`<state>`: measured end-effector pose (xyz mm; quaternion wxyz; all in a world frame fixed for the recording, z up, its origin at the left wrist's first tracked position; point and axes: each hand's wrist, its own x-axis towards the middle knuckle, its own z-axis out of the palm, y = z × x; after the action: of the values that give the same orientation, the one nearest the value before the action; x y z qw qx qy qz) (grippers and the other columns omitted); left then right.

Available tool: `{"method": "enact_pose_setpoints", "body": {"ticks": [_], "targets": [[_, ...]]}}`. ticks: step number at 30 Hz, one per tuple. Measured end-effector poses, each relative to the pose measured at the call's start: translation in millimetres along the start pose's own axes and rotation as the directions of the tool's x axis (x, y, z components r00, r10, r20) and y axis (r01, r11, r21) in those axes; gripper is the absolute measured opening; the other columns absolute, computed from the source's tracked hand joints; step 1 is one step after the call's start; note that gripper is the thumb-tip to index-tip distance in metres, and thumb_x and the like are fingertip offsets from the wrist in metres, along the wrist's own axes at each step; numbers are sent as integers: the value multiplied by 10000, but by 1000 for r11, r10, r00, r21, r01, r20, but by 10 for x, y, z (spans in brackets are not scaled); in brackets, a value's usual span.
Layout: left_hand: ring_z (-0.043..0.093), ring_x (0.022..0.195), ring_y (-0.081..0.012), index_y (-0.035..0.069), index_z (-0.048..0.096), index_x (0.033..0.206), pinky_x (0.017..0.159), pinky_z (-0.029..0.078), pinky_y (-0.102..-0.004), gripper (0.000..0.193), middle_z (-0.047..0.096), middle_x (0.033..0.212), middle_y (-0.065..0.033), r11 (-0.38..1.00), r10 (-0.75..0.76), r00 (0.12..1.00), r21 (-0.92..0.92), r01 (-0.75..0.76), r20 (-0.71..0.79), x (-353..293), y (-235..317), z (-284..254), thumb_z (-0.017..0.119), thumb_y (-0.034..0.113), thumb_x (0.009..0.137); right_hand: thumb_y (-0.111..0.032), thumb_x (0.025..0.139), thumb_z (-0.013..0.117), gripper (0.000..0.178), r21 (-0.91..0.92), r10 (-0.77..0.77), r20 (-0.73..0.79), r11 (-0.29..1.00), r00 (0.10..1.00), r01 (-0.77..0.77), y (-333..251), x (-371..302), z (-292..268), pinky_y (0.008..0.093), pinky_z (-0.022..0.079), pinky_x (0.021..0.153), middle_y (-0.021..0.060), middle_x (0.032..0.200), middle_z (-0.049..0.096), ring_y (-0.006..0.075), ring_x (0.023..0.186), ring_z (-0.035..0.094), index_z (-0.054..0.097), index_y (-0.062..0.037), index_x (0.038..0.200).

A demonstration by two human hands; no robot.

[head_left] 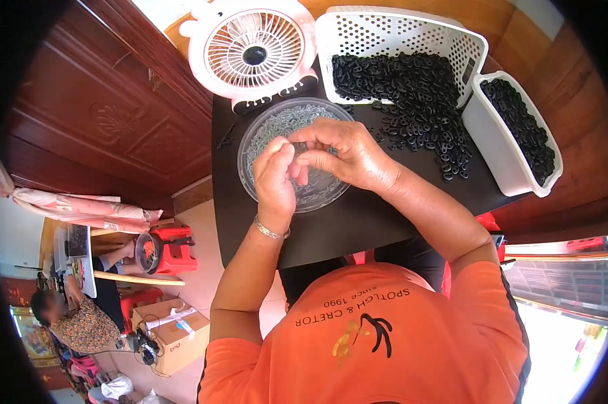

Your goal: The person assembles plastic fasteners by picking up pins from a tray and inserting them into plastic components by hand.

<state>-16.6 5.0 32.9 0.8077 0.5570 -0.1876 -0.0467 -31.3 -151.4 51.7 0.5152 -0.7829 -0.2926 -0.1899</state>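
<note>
My left hand (277, 178) and my right hand (352, 155) meet above a round clear plastic tub (304, 207) filled with small grey metal-looking pieces (287, 122). The fingers of my left hand are curled, its palm side turned toward my right hand. Thumb and index finger of my right hand pinch together close to the left fingertips. Whatever lies between the fingers is too small or hidden to make out. A bracelet (272, 231) circles my left wrist.
Behind the tub stands a pink fan (254, 55). A tipped white basket (398, 30) spills small black plastic pieces (428, 114) onto the dark table (250, 242). To its right is a white bin (496, 151) of black pieces. At far left, another person (82, 323) sits near a cardboard box (173, 337).
</note>
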Motion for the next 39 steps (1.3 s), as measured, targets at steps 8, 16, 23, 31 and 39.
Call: {"method": "enact_pose_setpoints", "body": {"ticks": [8, 16, 23, 31, 39], "targets": [[388, 503, -103, 19, 479, 711, 464, 326, -231, 221, 374, 594, -5, 999, -25, 998, 25, 24, 49, -47, 30, 11, 418, 165, 864, -99, 769, 692, 251, -48, -122, -21, 991, 992, 121, 21, -12, 17, 290, 497, 616, 83, 796, 629, 207, 694, 630, 611, -40, 1000], [373, 502, -78, 18, 499, 712, 450, 310, -216, 208, 385, 594, 5, 999, -41, 999, 9, 41, 16, -64, 53, 42, 433, 155, 853, -79, 791, 672, 214, -90, -211, -21, 974, 977, 208, 72, -33, 45, 276, 502, 621, 78, 812, 634, 207, 714, 641, 596, -45, 988], [400, 497, -82, 55, 460, 676, 456, 322, -212, 256, 383, 583, 14, 965, 107, 994, 238, -110, 23, 54, -58, -7, 456, 209, 881, 21, 815, 629, 264, 513, 108, 152, 841, 982, -172, 134, 24, -37, 251, 503, 737, 57, 911, 639, 106, 835, 610, 593, 7, 1077], [405, 492, -71, 66, 436, 650, 453, 311, -225, 286, 406, 558, 12, 947, 167, 984, 268, -178, 64, 87, -158, -75, 466, 217, 891, 53, 829, 588, 225, 551, 235, 212, 773, 949, -315, 95, 27, -58, 276, 485, 807, 56, 915, 632, 116, 881, 588, 597, 27, 1052], [398, 490, -50, 40, 491, 682, 456, 329, -217, 224, 456, 584, 11, 933, 142, 986, 322, -163, 89, 55, -142, -143, 459, 148, 875, -61, 764, 666, 176, -147, 222, -49, 963, 974, -227, -304, -27, -517, 265, 500, 678, 85, 780, 652, 96, 732, 603, 633, 6, 923]]}}
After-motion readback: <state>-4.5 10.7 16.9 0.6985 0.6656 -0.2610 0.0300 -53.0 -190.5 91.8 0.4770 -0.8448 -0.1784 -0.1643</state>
